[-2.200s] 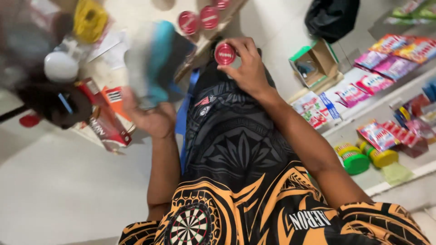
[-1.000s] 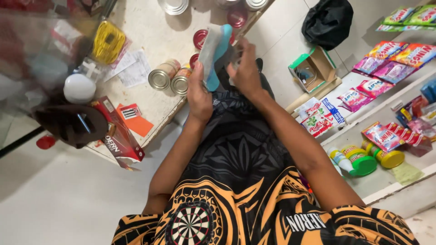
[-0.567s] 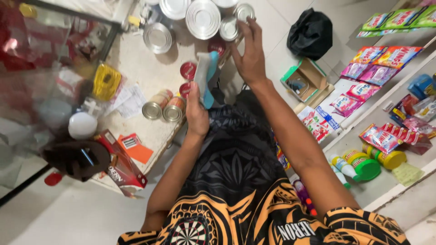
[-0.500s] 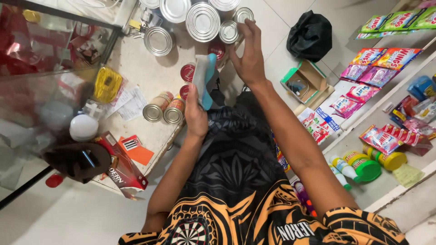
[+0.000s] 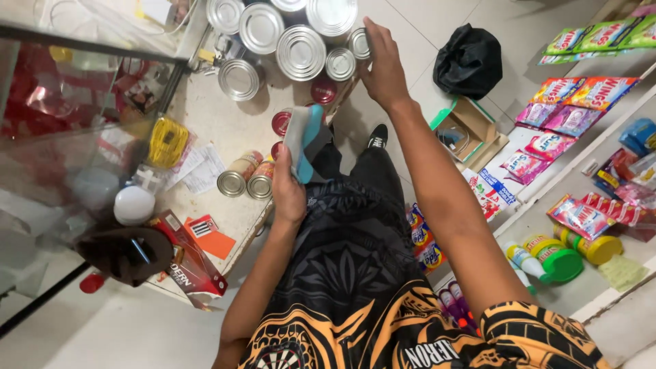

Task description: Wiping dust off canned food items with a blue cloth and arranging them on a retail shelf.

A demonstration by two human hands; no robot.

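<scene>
Cluster of silver tins [image 5: 301,51] at top centre of the table [image 5: 219,130], two tins on their sides [image 5: 247,181] mid-left, black bag [image 5: 469,60] upper right, right hand [image 5: 383,65] closed on small silver tin [image 5: 359,43] at cluster's edge, left hand [image 5: 288,195] gripping upright teal-and-grey sponge block [image 5: 304,140] at centre.

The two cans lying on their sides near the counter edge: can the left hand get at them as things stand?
Probably not freely. The left hand hovers right beside the two lying cans, with nothing between, but its fingers are wrapped around a teal and grey scrubber, so it would have to free them first.
</scene>
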